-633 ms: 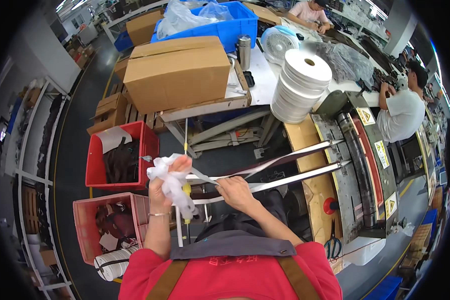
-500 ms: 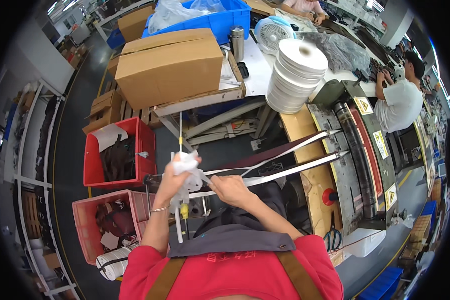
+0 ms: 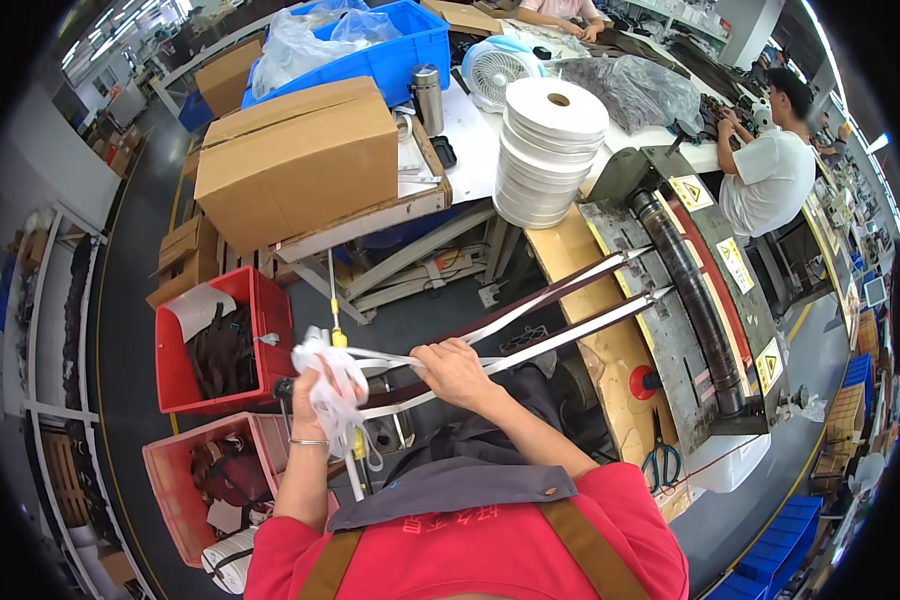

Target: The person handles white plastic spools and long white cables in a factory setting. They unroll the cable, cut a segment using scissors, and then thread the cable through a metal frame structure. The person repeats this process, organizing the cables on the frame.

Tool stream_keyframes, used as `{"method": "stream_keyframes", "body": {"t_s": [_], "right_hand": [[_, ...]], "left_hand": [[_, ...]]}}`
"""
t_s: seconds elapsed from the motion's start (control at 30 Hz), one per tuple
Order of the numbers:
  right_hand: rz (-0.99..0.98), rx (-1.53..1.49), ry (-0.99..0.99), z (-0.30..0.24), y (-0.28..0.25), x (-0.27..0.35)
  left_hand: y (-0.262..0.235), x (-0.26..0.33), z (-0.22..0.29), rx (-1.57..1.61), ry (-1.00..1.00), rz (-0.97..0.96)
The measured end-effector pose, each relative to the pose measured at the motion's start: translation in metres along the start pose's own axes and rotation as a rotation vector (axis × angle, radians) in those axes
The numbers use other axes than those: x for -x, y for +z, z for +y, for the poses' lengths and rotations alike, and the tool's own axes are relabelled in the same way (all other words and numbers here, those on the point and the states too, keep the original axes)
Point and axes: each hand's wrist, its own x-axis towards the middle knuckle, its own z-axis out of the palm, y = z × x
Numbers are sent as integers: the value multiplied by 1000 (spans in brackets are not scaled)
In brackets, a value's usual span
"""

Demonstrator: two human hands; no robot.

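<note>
A loose tangle of thin white tape [image 3: 338, 385] is bunched in my left hand [image 3: 308, 408], whose fingers are closed round it. From the tangle a stretch of tape runs right to my right hand [image 3: 458, 372], which is closed in a pinch on it. Two bands, each pairing a dark strip with a white strip [image 3: 595, 322], reach from the machine [image 3: 625, 250] on the right toward my hands. Behind the tangle stands a thin upright rod with yellow fittings [image 3: 338, 338]. What lies under my right fingers is partly hidden.
White tape rolls [image 3: 545, 165] are stacked at the machine's far corner. A cardboard box [image 3: 300, 160] sits on the bench ahead. Red crates [image 3: 278, 335] with dark material stand at left. Scissors [image 3: 660, 462] lie near the machine's front. A co-worker [image 3: 770, 165] works at far right.
My hands have moved farther apart, with the left one now lower and more to the left. The tape tangle looks looser, with loops hanging down. The whole view has shifted slightly.
</note>
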Motion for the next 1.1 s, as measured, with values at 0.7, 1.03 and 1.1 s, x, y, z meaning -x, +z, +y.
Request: {"method": "stream_keyframes", "body": {"t_s": [0.7, 1.03, 1.1], "right_hand": [[117, 29, -93, -16, 1, -10], [49, 112, 56, -11, 12, 2], [26, 75, 55, -11, 11, 2]], "left_hand": [[9, -12, -14, -981, -256, -324], [2, 9, 3, -469, -112, -287], [-3, 9, 9, -389, -88, -406]]}}
